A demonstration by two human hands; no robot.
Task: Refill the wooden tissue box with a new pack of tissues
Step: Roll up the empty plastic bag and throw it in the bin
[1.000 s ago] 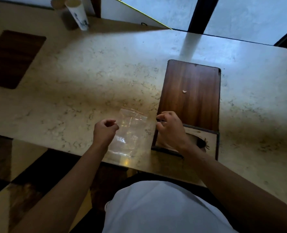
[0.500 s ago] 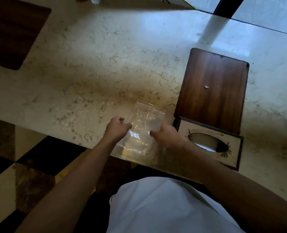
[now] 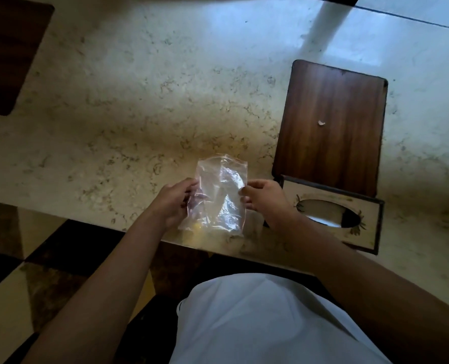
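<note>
A clear, crumpled plastic wrapper [image 3: 219, 195] hangs between my hands above the near edge of the marble table [image 3: 144, 101]. My left hand [image 3: 174, 203] pinches its left edge and my right hand [image 3: 264, 200] pinches its right edge. No tissues show inside the wrapper. The wooden tissue box [image 3: 333, 219] stands just right of my right hand, its pale face with an oval slot turned up toward me. White shows through the slot.
A dark wooden inlay panel [image 3: 331, 127] with a small white scrap [image 3: 321, 123] lies in the tabletop behind the box. Another dark panel [image 3: 7, 53] sits at the far left. A checkered floor [image 3: 34, 258] lies below the table edge, and my white shirt fills the bottom.
My right hand left the tissue box and took the wrapper's right edge. Both hands have lifted the wrapper off the table. The camera has tilted down and left.
</note>
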